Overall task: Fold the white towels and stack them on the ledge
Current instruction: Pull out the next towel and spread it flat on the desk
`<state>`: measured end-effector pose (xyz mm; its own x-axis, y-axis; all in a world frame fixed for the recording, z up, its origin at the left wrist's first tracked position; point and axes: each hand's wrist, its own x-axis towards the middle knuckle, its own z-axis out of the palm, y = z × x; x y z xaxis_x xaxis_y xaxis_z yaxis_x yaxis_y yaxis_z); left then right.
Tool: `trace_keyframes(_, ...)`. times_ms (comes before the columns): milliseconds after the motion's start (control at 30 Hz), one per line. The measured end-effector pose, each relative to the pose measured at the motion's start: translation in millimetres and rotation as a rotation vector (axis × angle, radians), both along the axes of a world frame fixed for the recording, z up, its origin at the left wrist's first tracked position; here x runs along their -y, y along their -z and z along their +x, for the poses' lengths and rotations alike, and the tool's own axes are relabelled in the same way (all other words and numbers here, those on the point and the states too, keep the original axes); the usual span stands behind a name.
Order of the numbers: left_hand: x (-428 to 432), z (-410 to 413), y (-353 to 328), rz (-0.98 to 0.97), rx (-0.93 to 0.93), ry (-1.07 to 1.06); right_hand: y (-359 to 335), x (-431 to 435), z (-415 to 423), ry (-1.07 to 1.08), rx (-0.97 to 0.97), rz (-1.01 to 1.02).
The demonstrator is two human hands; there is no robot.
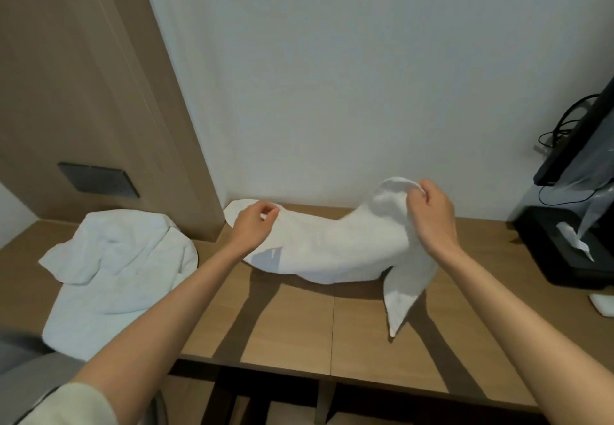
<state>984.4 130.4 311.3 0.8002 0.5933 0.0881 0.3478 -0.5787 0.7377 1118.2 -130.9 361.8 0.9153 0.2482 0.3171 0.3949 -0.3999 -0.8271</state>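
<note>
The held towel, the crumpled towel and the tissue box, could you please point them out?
held towel [332, 245], head view, its flat middle.
crumpled towel [116, 268], head view, its centre.
tissue box [545, 242], head view, its black top.

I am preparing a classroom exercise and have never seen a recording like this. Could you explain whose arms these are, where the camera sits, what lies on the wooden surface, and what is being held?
There is no machine here: a person wears one wide-angle camera on the head, looking down at their own arms. The left hand pinches one end of a long white cloth towel low over the light brown wooden ledge; the right hand holds the other end up, a corner hanging down. A second, crumpled white towel lies to the left. A black tissue box stands at the right.
</note>
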Motion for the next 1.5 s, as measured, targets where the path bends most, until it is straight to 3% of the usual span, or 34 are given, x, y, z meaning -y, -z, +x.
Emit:
trace_keyframes(133, -12, -23, 55, -0.021, -0.242, -0.085, 18, -2, -14, -0.133, -0.028, -0.138)
trace_keyframes(333, -17, -40, 105, 0.121, -0.625, 0.221, 46, -23, -24, -0.221, -0.161, -0.169)
trace_keyframes(433, -16, -40, 123, 0.214, -0.702, 0.272, 53, -29, -23, -0.256, -0.193, -0.167)
trace_keyframes(667, -6, -38, 139, 0.302, -0.563, 0.233, 61, -30, -17, -0.260, -0.212, -0.148)
trace_keyframes(833, 29, -67, 154, 0.116, -0.388, 0.178, 67, -37, -23, -0.351, -0.231, -0.138)
trace_keyframes(1100, 82, -99, 167, -0.130, -0.263, 0.200, 86, -65, -46, -0.563, -0.309, -0.214)
trace_keyframes(1400, 3, -111, 148, -0.395, -0.056, -0.454, 74, -123, -59, -0.794, -0.271, -0.223)
trace_keyframes(1500, -37, -107, 149, -0.396, -0.091, -0.547, 81, -152, -57, -0.824, -0.290, -0.284)
